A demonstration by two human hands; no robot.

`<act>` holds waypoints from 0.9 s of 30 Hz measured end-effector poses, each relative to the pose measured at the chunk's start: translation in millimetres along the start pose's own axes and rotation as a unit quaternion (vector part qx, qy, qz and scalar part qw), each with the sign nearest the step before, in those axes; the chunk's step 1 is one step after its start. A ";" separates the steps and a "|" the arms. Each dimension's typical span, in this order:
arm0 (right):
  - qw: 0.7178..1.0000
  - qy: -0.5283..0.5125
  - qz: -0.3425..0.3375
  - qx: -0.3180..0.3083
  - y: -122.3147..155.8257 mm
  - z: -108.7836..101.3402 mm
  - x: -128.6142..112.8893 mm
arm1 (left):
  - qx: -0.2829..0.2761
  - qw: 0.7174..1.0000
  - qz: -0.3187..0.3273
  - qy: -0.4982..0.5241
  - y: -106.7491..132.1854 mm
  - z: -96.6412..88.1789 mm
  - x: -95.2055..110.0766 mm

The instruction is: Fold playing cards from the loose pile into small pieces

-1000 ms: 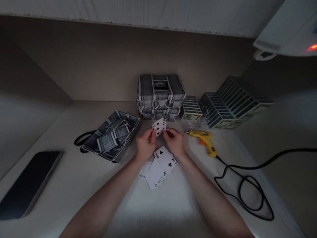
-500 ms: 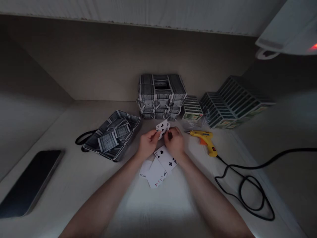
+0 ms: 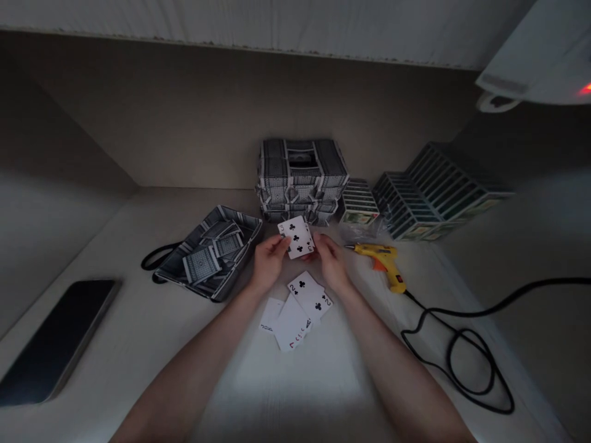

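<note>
A three of clubs playing card (image 3: 299, 237) faces up between my hands, with at least one more card behind its right side. My left hand (image 3: 268, 261) pinches its left edge between thumb and fingers. At the right edge, my right hand (image 3: 331, 259) grips with the thumb in front; the other fingers are partly hidden. Below the hands, a two of clubs (image 3: 310, 296) lies on top of several loose playing cards (image 3: 292, 326), face up on the table.
To the left stands a card-patterned tray (image 3: 250, 231) holding face-down cards, beyond a dark phone (image 3: 58, 341). A card-covered box (image 3: 300, 184) stands at the back. On the right are a yellow glue gun (image 3: 381, 253), its looped black cord (image 3: 462, 329) and stacked card packs (image 3: 438, 191).
The three of clubs has turned flatter toward me and shows more of its face. My right hand has opened out from a curled pose and shifted to the card's right edge.
</note>
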State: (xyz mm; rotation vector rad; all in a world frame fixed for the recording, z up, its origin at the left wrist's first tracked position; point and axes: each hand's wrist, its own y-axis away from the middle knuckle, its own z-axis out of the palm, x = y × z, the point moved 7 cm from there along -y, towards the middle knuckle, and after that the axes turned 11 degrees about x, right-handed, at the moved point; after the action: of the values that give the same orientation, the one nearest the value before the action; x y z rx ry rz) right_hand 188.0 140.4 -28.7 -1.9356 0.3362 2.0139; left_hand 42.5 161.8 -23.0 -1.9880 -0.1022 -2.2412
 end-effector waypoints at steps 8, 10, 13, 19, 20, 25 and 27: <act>0.996 -0.071 0.049 -0.034 0.2 4.8 -0.1 | -0.053 0.998 -0.008 -0.010 1.9 4.8 2.1; 0.996 -0.061 0.047 -0.035 1.3 5.6 -1.5 | -0.067 0.998 -0.012 -0.016 3.0 6.1 2.5; 0.998 -0.041 0.036 -0.029 1.3 5.1 -2.6 | -0.072 0.997 -0.026 -0.013 4.0 6.4 0.7; 1.000 0.004 0.011 -0.028 1.2 3.2 -5.3 | -0.081 0.995 -0.050 -0.008 4.9 7.4 -4.7; 1.000 0.010 0.002 -0.026 1.2 2.2 -6.5 | -0.082 0.995 -0.048 -0.011 4.9 7.3 -4.4; 0.997 0.043 -0.059 -0.010 0.7 -2.4 -11.8 | -0.081 0.995 -0.045 -0.027 4.3 6.4 -2.3; 0.994 0.060 -0.091 -0.003 0.6 -3.5 -13.8 | -0.083 0.995 -0.042 -0.033 3.9 6.4 -2.0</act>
State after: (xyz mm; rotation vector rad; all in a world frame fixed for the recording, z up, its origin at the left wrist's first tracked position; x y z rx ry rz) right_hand 191.4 137.5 -15.2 -2.0163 0.1752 1.7904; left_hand 49.5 159.0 -24.4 -2.1817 -0.0056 -2.3038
